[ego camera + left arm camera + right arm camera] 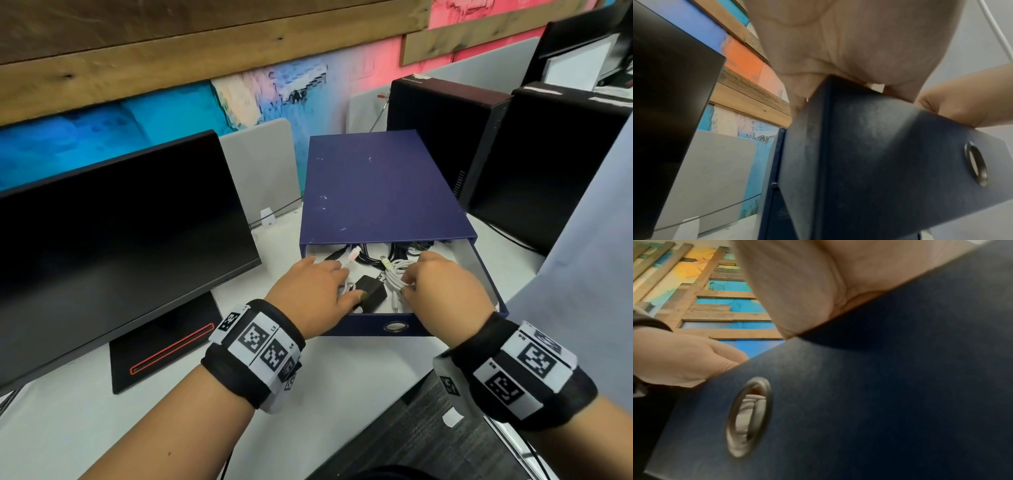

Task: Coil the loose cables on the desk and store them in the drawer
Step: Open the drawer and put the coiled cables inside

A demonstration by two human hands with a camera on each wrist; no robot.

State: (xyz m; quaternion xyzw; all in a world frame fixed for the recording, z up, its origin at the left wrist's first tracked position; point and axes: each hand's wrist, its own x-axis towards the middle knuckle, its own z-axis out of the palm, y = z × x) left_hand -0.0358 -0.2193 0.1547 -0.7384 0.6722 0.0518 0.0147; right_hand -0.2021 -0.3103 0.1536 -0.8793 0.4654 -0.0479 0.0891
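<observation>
A dark blue drawer [370, 325] stands pulled out of its blue box [376, 192] on the white desk. Inside lie black cables [407, 250] at the back, a black adapter [371, 293] and a coiled white cable [395, 274]. My left hand [342, 284] reaches in at the left, fingers curled over white cable loops and thumb against the adapter. My right hand [409, 286] pinches the white coil at the right. In the wrist views the drawer front [890, 162] [859, 402] hides the fingertips of both hands.
A dark monitor [113, 246] on a black base [161, 342] stands close on the left. Two black computer towers [555, 164] sit behind and to the right of the box. The desk edge [404, 387] drops to carpet at lower right. A metal ring pull [395, 326] marks the drawer front.
</observation>
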